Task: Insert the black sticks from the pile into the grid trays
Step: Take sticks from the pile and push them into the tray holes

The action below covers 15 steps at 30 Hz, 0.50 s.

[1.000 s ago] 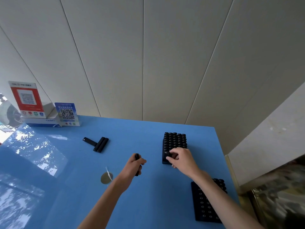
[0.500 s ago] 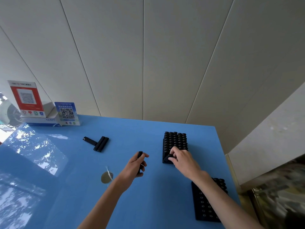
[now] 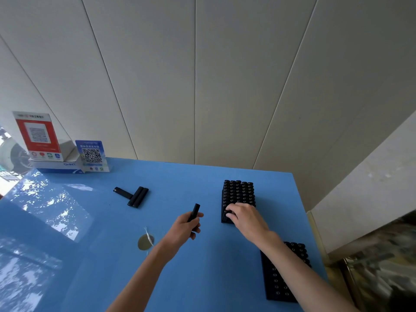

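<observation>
On the blue table [image 3: 202,278], my left hand [image 3: 182,228] grips a black stick [image 3: 195,210] by its lower half, the upper end pointing up and away. My right hand [image 3: 247,219] rests on the near left corner of the far grid tray [image 3: 238,192], fingertips pinching a stick seated there. That tray is packed with upright sticks. A second grid tray [image 3: 279,284] lies near the right edge, partly under my right forearm. A small pile of three black sticks [image 3: 135,195] lies to the left.
A round silvery disc [image 3: 145,242] with a thin strip lies below my left hand. A red QR sign [image 3: 37,136], a blue QR sign [image 3: 91,155] and a white box [image 3: 58,164] stand at the far left corner. The table's right edge runs close beside the trays.
My left hand has tilted its stick upward and drifted slightly right. My right hand has pushed the tilted stick down into the tray's near left corner.
</observation>
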{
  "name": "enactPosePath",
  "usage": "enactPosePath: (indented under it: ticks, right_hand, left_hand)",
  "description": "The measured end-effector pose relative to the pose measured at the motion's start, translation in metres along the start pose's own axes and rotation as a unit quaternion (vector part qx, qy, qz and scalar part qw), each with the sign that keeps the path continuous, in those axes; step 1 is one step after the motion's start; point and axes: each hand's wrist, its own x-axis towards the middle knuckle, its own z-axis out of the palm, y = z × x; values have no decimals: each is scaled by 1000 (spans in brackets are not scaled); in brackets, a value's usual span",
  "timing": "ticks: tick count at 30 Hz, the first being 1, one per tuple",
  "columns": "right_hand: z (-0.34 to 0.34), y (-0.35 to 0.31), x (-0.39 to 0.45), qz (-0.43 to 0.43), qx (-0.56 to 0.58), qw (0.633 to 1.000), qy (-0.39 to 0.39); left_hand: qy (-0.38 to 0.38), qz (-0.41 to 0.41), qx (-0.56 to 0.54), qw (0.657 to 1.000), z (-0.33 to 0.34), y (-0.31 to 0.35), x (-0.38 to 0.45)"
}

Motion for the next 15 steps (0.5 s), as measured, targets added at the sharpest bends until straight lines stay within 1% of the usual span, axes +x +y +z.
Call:
enactPosePath:
  ticks: [3, 5, 7, 9, 11, 15]
  right_hand:
    - [-7, -3, -2, 0, -14, 1000, 6]
    - [-14, -7, -4, -3, -6, 999, 33]
    - [-21, -13, -4, -8, 21, 998, 63]
    - [-29, -19, -2, -13, 62, 995, 71]
    - [-35, -24, 0, -20, 111, 992, 63]
    - [-41, -30, 1, -23, 170, 985, 8]
  left_hand:
    - [-9, 31, 46, 998, 1, 2, -3]
    - [-3, 45, 66, 997, 3, 6, -6]
    - [10, 59, 91, 994, 7, 13, -9]
    - [27, 81, 135, 987, 11, 19, -12]
    - [51, 108, 184, 976, 15, 25, -13]
    - [82, 153, 247, 954, 26, 35, -17]
